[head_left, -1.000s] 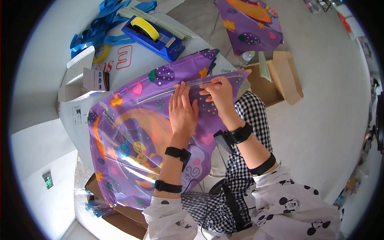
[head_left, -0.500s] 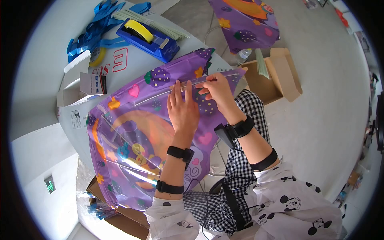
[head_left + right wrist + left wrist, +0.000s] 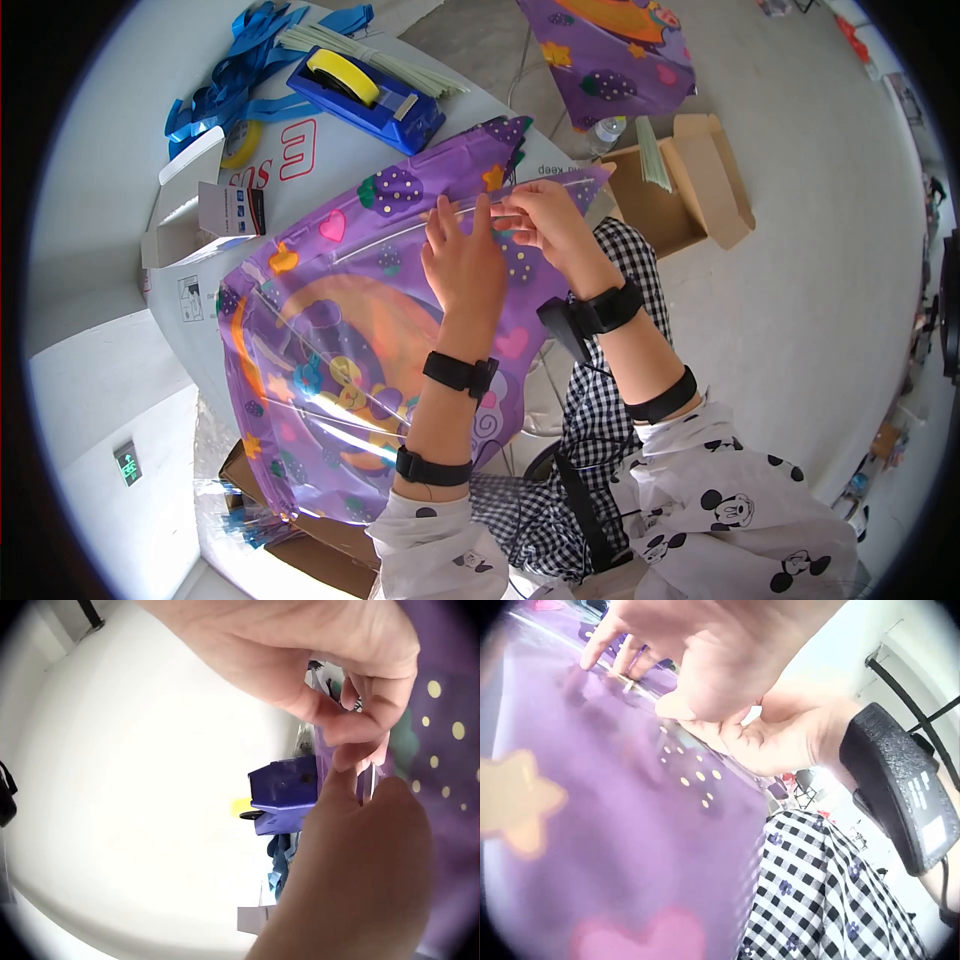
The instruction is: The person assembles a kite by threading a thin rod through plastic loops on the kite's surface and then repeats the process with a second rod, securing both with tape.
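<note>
A purple cartoon-printed kite (image 3: 300, 310) of thin plastic lies across the grey box top and the person's lap. A thin pale rod (image 3: 385, 241) runs along its folded upper edge. My left hand (image 3: 463, 265) lies over this rod with its fingers fairly straight and spread, fingertips on the kite's edge. Close beside them, my right hand (image 3: 550, 225) pinches at the rod line between thumb and curled fingers. In the right wrist view, the right hand's fingertips (image 3: 352, 727) meet right at the left hand's (image 3: 367, 847) fingers, which partly hide what is pinched.
A blue tape dispenser (image 3: 365, 100) with yellow tape stands on the box top (image 3: 285, 205), by pale sticks (image 3: 420, 72) and blue ribbon (image 3: 235, 85). An opened small carton (image 3: 190, 215) is at left. Another purple kite (image 3: 610, 60) and a cardboard box (image 3: 720, 190) lie beyond at right.
My left hand has shifted right along the rod, its wrist swinging right, and its index finger now meets the right fingertips. The right hand stays at the rod with its fingers drawn in closer.
</note>
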The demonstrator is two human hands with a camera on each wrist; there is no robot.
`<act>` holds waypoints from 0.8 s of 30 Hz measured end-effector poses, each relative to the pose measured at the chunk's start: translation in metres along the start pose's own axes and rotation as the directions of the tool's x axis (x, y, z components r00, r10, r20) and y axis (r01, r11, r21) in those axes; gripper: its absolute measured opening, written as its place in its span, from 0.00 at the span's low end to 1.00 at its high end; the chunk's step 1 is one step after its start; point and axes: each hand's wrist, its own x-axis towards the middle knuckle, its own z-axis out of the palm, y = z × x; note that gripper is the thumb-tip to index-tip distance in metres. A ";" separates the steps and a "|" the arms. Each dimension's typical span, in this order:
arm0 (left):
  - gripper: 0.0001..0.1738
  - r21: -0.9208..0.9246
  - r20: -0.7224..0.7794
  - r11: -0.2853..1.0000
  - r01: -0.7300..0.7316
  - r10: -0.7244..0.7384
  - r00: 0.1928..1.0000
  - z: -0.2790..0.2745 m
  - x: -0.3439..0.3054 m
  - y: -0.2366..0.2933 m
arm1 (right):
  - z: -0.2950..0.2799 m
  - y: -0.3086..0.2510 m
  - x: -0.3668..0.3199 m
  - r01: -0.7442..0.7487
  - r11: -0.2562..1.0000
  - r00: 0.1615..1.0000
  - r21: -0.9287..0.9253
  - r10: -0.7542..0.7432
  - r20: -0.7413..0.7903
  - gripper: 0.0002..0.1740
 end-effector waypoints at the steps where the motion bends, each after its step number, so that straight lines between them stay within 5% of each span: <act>1: 0.34 -0.019 0.027 1.000 0.013 -0.013 1.000 -0.001 0.001 0.001 | -0.004 0.001 -0.001 -0.033 0.997 0.999 0.063 0.031 0.033 0.10; 9: 0.35 -0.017 0.117 1.000 0.026 -0.024 0.993 -0.005 0.003 0.001 | -0.019 0.012 -0.017 -0.155 0.886 0.976 0.436 0.070 0.205 0.08; 17: 0.39 0.185 0.095 0.982 -0.042 0.025 0.995 0.004 -0.010 0.006 | -0.040 0.009 -0.072 0.118 0.983 0.993 0.141 -0.118 -0.005 0.13; 20: 0.41 0.098 -0.024 0.986 -0.137 0.140 0.990 0.005 -0.007 0.008 | -0.041 -0.005 -0.070 0.261 0.965 0.965 -0.002 -0.261 -0.014 0.14; 24: 0.41 0.014 0.032 0.970 -0.242 0.242 0.970 0.017 -0.013 0.006 | -0.020 -0.026 -0.055 0.417 0.906 0.909 -0.072 -0.412 0.067 0.15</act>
